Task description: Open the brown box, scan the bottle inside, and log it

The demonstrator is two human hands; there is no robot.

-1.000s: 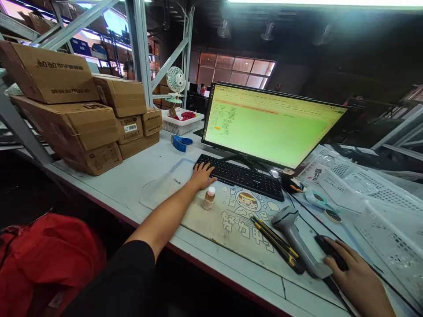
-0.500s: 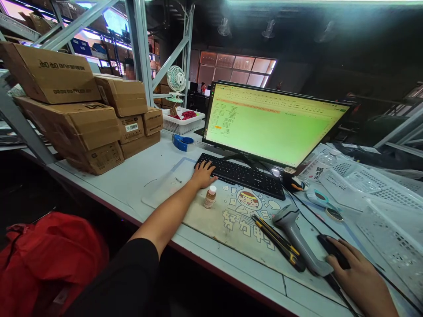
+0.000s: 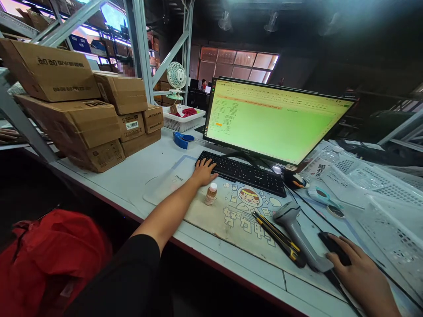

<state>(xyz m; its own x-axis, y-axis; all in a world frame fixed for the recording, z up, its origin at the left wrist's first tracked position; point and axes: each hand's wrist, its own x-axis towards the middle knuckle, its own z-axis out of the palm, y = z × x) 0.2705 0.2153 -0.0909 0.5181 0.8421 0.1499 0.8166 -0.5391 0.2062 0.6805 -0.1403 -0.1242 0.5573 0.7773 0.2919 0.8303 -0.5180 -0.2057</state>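
My left hand [image 3: 204,171] rests with fingers spread on the left end of a black keyboard [image 3: 246,173], in front of a monitor [image 3: 274,119] that shows a green spreadsheet. My right hand [image 3: 358,273] lies over a black mouse [image 3: 332,247] at the lower right of the desk. A grey barcode scanner [image 3: 299,234] lies just left of the mouse. A small brown bottle with a white cap [image 3: 210,194] stands on the printed desk mat [image 3: 231,220] close to my left wrist.
Stacked cardboard boxes [image 3: 82,114] fill the left of the table. A blue tape dispenser [image 3: 181,139], a white basket [image 3: 183,119] and a small fan [image 3: 175,79] stand behind. A yellow-black utility knife [image 3: 276,233] lies on the mat. White plastic baskets [image 3: 380,193] pile at right. A red bag [image 3: 53,259] sits at lower left.
Only the camera view has shifted slightly; both hands stay where they were, on the keyboard and on the mouse.
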